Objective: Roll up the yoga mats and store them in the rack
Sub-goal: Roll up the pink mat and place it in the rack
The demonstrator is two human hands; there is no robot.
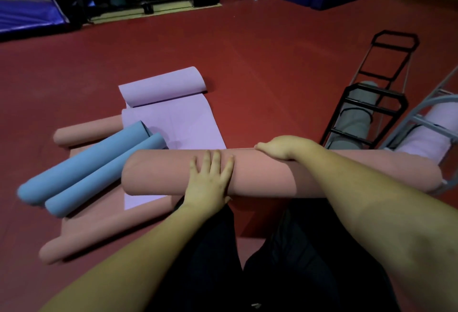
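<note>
While the pink rolled mat (260, 175) lies crosswise in front of the person's knees, just beside the rack (366, 113) on the right, both hands are on it: the left hand (210, 180) presses flat on top with fingers spread straight, and the right hand (282, 147) curls over the far upper edge, gripping the roll. Its right end already reaches toward the pale frame (421, 123) where a lilac roll (426, 133) sits, and a grey roll (354, 123) lies within the black rack. Judging from this, the main risk is the roll springing loose: only palm pressure and one curled grip hold it, so any lift done one-handed could let the outer layer unwind, or the long tube could sag and catch on a rack bar. A skewed, telescoped end would also make it jam in a slot. The mat looks like soft matte foam, smooth and slightly compressible, forming a thick cylinder with rounded ends. On the red floor (272, 63) to the left lie two blue rolls (91, 170), slim and tight, on a partly unrolled lilac mat (178, 123) whose far end curls loosely; other pink rolls (86, 130) lie beside and beneath them, still to be stored.
</note>
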